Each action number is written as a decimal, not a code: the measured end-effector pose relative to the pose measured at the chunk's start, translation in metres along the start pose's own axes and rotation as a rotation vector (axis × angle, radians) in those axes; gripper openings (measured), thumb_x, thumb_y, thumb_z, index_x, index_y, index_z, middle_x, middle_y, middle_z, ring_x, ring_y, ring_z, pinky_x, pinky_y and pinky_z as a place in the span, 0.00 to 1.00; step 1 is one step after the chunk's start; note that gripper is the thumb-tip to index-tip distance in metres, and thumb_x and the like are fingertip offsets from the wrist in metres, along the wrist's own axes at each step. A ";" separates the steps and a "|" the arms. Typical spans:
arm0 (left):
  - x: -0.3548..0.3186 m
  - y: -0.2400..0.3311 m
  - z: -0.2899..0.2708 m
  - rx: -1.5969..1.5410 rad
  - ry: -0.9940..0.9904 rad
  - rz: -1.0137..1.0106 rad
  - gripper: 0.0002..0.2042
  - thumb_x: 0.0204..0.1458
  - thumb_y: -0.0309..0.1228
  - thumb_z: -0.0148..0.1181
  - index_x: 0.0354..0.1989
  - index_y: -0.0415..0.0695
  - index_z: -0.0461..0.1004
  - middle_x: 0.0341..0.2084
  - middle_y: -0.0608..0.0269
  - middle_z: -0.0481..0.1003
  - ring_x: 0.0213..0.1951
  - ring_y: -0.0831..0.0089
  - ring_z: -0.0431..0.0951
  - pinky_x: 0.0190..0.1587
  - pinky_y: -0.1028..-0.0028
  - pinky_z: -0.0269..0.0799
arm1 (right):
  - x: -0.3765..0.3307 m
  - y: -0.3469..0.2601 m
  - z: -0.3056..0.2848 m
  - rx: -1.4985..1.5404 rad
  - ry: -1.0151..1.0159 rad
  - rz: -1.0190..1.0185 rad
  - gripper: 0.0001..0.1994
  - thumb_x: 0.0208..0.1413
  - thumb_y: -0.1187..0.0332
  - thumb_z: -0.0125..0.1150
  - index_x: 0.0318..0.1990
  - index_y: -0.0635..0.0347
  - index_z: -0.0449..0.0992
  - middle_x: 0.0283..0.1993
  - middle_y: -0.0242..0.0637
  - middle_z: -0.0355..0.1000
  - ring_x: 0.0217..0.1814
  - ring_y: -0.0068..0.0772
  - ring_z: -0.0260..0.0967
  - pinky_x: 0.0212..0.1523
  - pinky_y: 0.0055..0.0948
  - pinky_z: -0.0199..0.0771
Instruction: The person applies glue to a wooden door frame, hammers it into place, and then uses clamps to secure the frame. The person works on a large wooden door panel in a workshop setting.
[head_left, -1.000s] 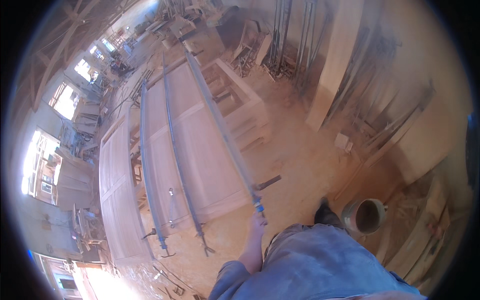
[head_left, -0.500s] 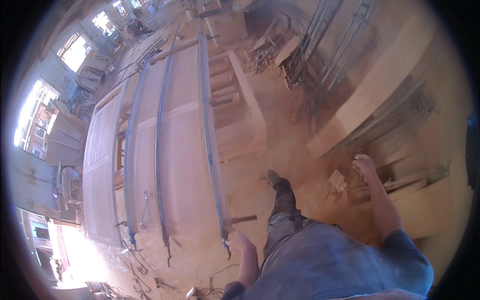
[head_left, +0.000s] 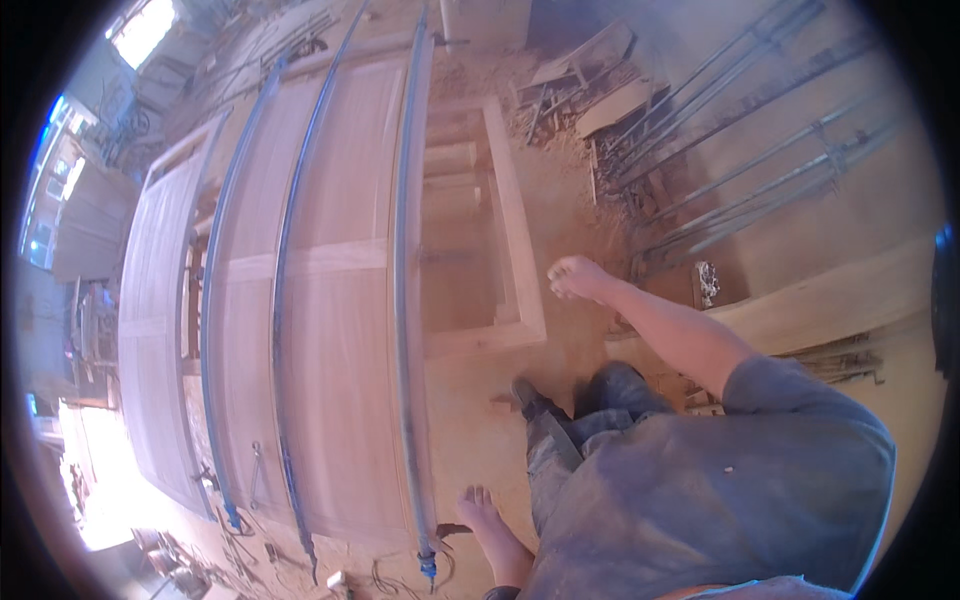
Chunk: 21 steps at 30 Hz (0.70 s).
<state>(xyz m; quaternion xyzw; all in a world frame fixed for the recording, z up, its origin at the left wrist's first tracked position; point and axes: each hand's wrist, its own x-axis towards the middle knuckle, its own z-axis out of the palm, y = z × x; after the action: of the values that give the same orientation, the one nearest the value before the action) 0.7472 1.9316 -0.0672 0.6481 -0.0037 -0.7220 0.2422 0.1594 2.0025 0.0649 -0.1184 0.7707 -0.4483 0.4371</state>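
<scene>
Head view: the clamp (head_left: 398,300), blurry far off, points away along the long door (head_left: 340,340). Left hand (head_left: 482,512): fingers half spread, empty. Right hand (head_left: 580,279): fingers curled, can't tell what's inside.

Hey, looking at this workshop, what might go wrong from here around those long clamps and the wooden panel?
The left hand is beside the end of the nearest long clamp, so it might knock the projecting handle. A small metal tool appears to lie on the wooden panel; dragging it could scratch the surface. One shoe looks close to the open wooden frame, perhaps a trip risk.
</scene>
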 end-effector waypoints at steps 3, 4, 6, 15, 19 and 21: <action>-0.018 -0.009 0.088 -0.373 0.163 0.032 0.35 0.68 0.42 0.49 0.76 0.41 0.41 0.68 0.46 0.59 0.65 0.44 0.65 0.66 0.47 0.65 | 0.080 -0.028 0.017 -0.025 -0.062 -0.050 0.06 0.55 0.74 0.64 0.40 0.62 0.76 0.33 0.36 0.76 0.31 0.26 0.74 0.31 0.27 0.73; -0.017 -0.012 0.099 -0.443 0.138 0.094 0.37 0.68 0.43 0.49 0.76 0.42 0.37 0.69 0.45 0.58 0.65 0.44 0.65 0.67 0.47 0.64 | 0.108 -0.042 0.028 0.104 -0.117 -0.002 0.04 0.56 0.73 0.64 0.37 0.61 0.77 0.31 0.35 0.76 0.30 0.27 0.73 0.29 0.27 0.72; -0.023 -0.009 0.124 -0.597 0.137 0.200 0.40 0.67 0.45 0.51 0.77 0.42 0.33 0.69 0.44 0.57 0.66 0.44 0.64 0.69 0.48 0.61 | 0.162 -0.065 0.056 0.362 -0.234 0.102 0.04 0.57 0.70 0.63 0.32 0.60 0.78 0.27 0.33 0.75 0.27 0.28 0.72 0.27 0.28 0.69; 0.001 0.029 0.241 -0.918 0.254 0.369 0.43 0.64 0.50 0.56 0.76 0.42 0.37 0.65 0.43 0.63 0.66 0.47 0.66 0.72 0.47 0.54 | 0.329 -0.143 0.117 0.325 -0.089 0.174 0.28 0.57 0.66 0.69 0.62 0.71 0.68 0.63 0.52 0.68 0.57 0.47 0.68 0.59 0.50 0.69; 0.024 0.040 0.234 -0.968 0.222 0.603 0.36 0.60 0.49 0.61 0.69 0.39 0.57 0.58 0.44 0.71 0.61 0.46 0.72 0.68 0.47 0.65 | 0.317 -0.182 0.164 0.453 -0.107 0.200 0.20 0.58 0.67 0.69 0.54 0.66 0.74 0.55 0.46 0.73 0.58 0.46 0.69 0.62 0.49 0.69; 0.051 0.039 0.264 -0.970 0.099 0.688 0.33 0.59 0.48 0.63 0.65 0.38 0.64 0.57 0.45 0.73 0.59 0.46 0.74 0.65 0.47 0.71 | 0.350 -0.170 0.147 0.615 -0.135 0.186 0.15 0.58 0.67 0.69 0.49 0.63 0.76 0.49 0.43 0.75 0.54 0.43 0.72 0.59 0.47 0.72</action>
<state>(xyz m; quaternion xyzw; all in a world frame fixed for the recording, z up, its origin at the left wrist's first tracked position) 0.5108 1.7979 -0.0598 0.4581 0.1281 -0.4904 0.7303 0.0318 1.6183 -0.0308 0.0602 0.5760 -0.6092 0.5417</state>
